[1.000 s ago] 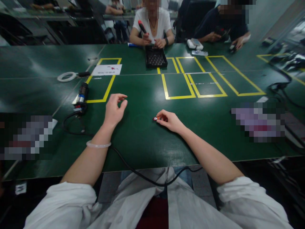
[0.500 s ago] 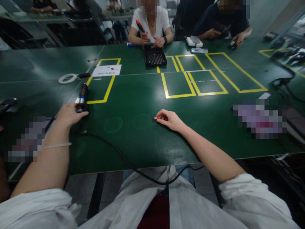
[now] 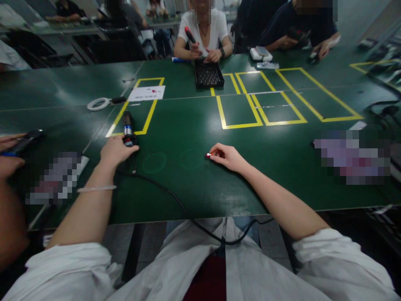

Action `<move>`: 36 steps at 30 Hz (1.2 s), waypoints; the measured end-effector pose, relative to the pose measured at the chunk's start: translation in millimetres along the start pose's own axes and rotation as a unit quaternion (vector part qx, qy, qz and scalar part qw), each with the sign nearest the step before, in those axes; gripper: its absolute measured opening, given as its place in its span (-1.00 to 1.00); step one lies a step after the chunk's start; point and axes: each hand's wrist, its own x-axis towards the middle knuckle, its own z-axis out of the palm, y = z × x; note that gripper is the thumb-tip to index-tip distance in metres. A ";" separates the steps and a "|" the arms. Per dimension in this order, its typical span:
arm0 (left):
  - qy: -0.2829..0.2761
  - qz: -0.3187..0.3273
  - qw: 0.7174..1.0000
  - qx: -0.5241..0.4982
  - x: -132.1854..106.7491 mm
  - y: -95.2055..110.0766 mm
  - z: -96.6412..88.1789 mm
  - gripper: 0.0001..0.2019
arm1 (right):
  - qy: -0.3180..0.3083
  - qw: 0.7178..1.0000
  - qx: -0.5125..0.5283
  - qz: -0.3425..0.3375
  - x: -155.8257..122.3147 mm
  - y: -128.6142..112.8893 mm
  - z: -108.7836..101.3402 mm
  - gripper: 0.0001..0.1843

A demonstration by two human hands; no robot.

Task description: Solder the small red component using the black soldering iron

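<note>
My left hand [image 3: 116, 149] is closed around the near end of a black cylindrical tool [image 3: 128, 120] with a silver and blue band. The tool lies or hovers low over the green table; which one I cannot tell. Most of that hand's fingers are hidden behind the tool and palm. Between thumb and fingertips, my right hand [image 3: 228, 156] pinches a small red-and-white piece [image 3: 208, 155], low over the tabletop. It is too small to name.
Yellow tape [image 3: 241, 126] marks rectangles on the green table [image 3: 175, 192]. A black cable [image 3: 169, 193] runs to my lap. Also here are a white sheet [image 3: 146, 93] and a white coil [image 3: 99, 104]. Across sits a person [image 3: 203, 37] with a black tray [image 3: 209, 81]; another person's hand [image 3: 12, 161] is left.
My left hand has moved right across the table with the black cylindrical tool. The right hand keeps its pinch in nearly the same spot. At far left, another person's hand has come into view.
</note>
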 end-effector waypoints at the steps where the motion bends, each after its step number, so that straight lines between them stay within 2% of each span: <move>1: -0.005 -0.035 0.999 0.039 -3.6 14.3 1.6 -0.39 | 0.001 1.000 0.000 0.001 0.0 0.3 0.1 -0.81; 3: -0.013 -0.059 0.995 0.076 -11.0 45.5 5.0 -0.34 | 0.002 1.000 -0.001 0.000 0.0 0.7 0.4 -0.81; 10: -0.012 0.035 0.998 0.044 -32.0 143.9 20.5 -0.38 | 0.011 1.000 -0.007 -0.001 -0.5 0.4 -0.3 -0.81; 15: -0.030 0.111 0.993 0.029 -46.6 197.8 28.5 -0.38 | 0.043 0.999 -0.028 0.008 0.0 2.0 -3.1 -0.82; 19: -0.034 0.168 0.985 0.025 -59.0 231.9 32.5 -0.42 | 0.069 0.997 -0.037 0.017 0.7 3.5 -4.0 -0.85; 23: -0.041 0.207 0.977 0.007 -69.3 254.4 34.1 -0.48 | 0.079 0.995 -0.058 0.018 0.5 5.4 -4.5 -0.88; 26: -0.048 0.224 0.973 0.004 -74.1 261.6 34.0 -0.49 | 0.077 0.994 -0.079 0.022 -0.3 6.5 -6.2 -0.89; 36: -0.070 0.225 0.971 -0.034 -73.9 255.7 35.1 -0.47 | 0.076 0.997 -0.015 0.028 0.7 5.4 -6.7 -0.87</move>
